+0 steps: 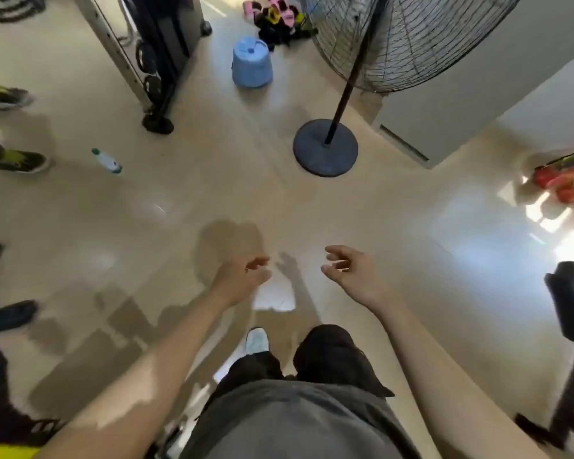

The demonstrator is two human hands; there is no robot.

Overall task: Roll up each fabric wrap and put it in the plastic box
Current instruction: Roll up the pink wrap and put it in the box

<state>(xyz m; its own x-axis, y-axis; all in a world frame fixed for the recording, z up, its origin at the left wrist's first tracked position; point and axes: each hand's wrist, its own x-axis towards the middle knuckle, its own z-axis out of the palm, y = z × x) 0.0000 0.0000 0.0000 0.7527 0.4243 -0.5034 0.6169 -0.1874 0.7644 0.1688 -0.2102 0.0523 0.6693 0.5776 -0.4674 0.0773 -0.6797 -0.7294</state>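
The person stood on the pale, glossy floor (pixel 212 193) and looked down past a grey shirt and dark trousers, with one white shoe (pixel 256 341) showing below. Both bare forearms reached forward over the floor. The left hand (pixel 242 276) hung in the air with its fingers loosely curled and nothing in it. The right hand (pixel 348 271) was just beside it, palm turned inward, with thumb and fingers relaxed and a little apart. It held nothing either. The two hands were near each other but did not touch.

The fabric wraps (pixel 279 18) lay in a loose heap of pink, black and yellow at the far edge of the floor, well apart from both hands. Just in front of the heap stood a light blue plastic stool (pixel 252 62). To the right of the stool, a pedestal fan (pixel 411 38) rose on a dark pole from its round base (pixel 325 147), and its wire cage overlapped the right side of the heap.

Toward the left edge of the floor a small water bottle (pixel 106 161) lay on its side near a dark shoe with yellow trim (pixel 14 159). A metal rack (pixel 153 61) stood at the far left. At the right edge were a red and yellow object (pixel 567 180), too blurred to identify, and a black seat (pixel 570 303) nearer the person.
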